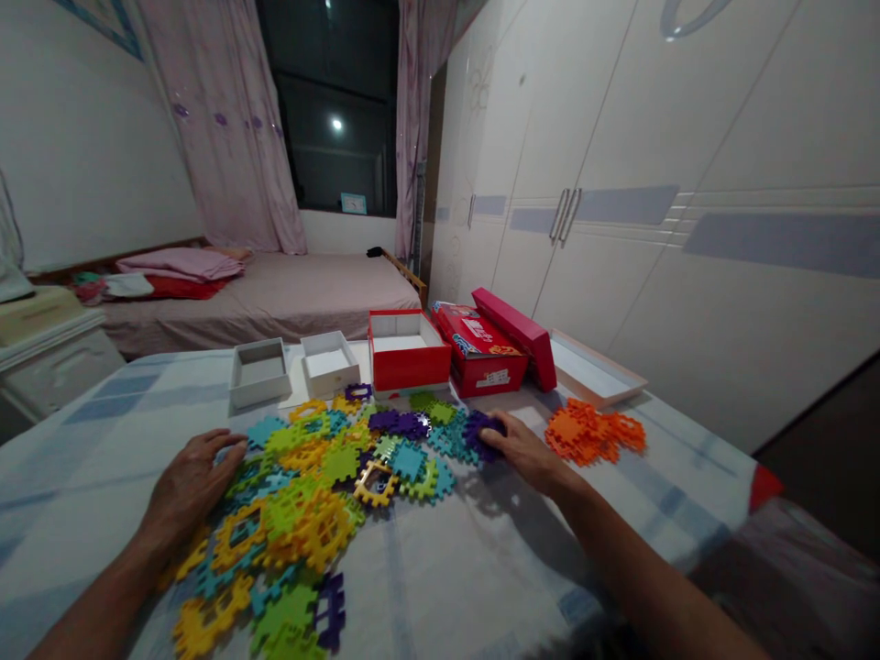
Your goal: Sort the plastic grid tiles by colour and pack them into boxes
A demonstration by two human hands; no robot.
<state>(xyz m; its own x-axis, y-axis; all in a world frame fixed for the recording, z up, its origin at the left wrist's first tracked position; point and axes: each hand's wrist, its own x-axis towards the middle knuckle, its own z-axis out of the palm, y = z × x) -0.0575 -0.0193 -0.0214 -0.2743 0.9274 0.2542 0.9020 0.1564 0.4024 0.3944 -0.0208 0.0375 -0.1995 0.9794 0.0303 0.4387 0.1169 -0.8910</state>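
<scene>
A heap of flat plastic interlocking pieces (342, 465) in green, yellow, blue and purple spreads over the table. My right hand (517, 447) is closed on a purple interlocking piece (481, 434) at the heap's right edge, thumb and fingers pinching it. On the heap's left side rests my left hand (196, 481), its fingers bent over the pieces; whether it grips one is hidden. Orange pieces (595, 431) form a separate pile to the right of my right hand. A lone purple piece (331, 611) lies at the heap's near end.
Along the table's far side stand two small pale boxes, one grey (259, 374) and one white (330, 364), an open red box (411, 367), a closed red box (481, 353) with a pink lid (515, 335) leaning on it, and a shallow tray (598, 368). Behind are a bed (309, 289) and wardrobe (619, 137).
</scene>
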